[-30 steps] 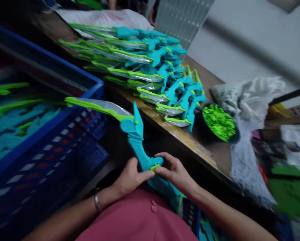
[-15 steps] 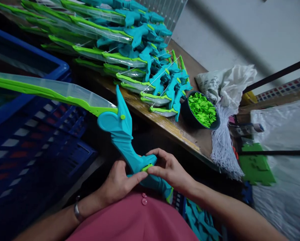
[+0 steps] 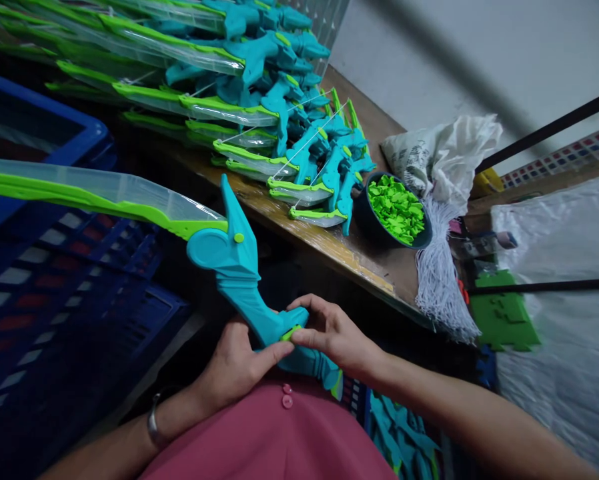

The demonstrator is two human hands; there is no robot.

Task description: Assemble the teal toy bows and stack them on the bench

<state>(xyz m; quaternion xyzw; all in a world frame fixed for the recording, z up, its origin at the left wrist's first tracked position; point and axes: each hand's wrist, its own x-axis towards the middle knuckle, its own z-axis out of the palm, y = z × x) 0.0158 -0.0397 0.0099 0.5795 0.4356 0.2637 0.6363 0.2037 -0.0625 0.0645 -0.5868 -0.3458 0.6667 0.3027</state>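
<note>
A teal toy bow with a clear, lime-edged limb stretching left lies across my lap. My left hand grips its teal handle from below, thumb laid toward the middle. My right hand pinches a small lime green piece against the handle's centre, fingertips meeting my left thumb. A dark bowl of lime green pieces stands on the wooden table's near edge, right of the hands.
A pile of finished teal and green bows covers the table's far left. A blue plastic crate stands at my left. White string bundle, a crumpled white bag and a green foam sheet lie right.
The view has swung down and left, so the table pile and bowl sit higher and nearer. Both hands keep the same hold on the bow, pressing the green piece.
</note>
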